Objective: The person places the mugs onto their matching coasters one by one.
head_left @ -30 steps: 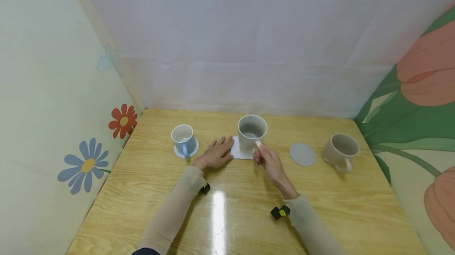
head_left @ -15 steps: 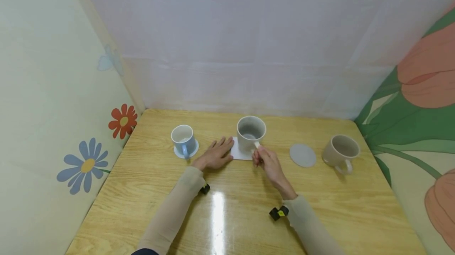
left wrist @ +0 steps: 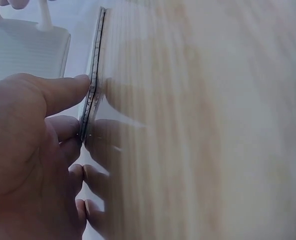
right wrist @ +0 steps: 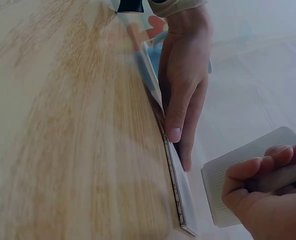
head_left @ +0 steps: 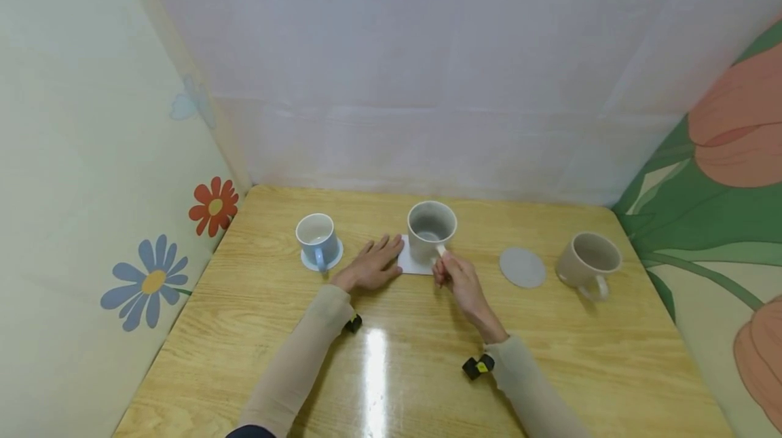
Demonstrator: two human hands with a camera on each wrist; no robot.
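My right hand (head_left: pixel 462 282) grips the handle of a pale grey mug (head_left: pixel 421 246) with curled fingers. The mug is upright over a white square coaster (head_left: pixel 406 263), and the right wrist view shows a gap between the mug's ribbed base (right wrist: pixel 237 162) and the coaster's face. Palm down on the table, my left hand (head_left: pixel 369 268) has its fingers spread, with the thumb and fingertips right at the coaster's left edge. In the left wrist view the thumb tip meets the thin coaster edge (left wrist: pixel 98 55). The mug hides part of the coaster in the head view.
To the left, a blue mug (head_left: pixel 322 249) stands on a round light coaster (head_left: pixel 337 258). A round grey coaster (head_left: pixel 522 267) lies right of my right hand, with a beige mug (head_left: pixel 576 268) beyond it on the wooden table (head_left: pixel 427 377). A white cloth wall (head_left: pixel 427 85) closes the back.
The grey mug and my right hand have shifted very slightly left and toward me. My left hand stays in place at the coaster. The head view has turned a little.
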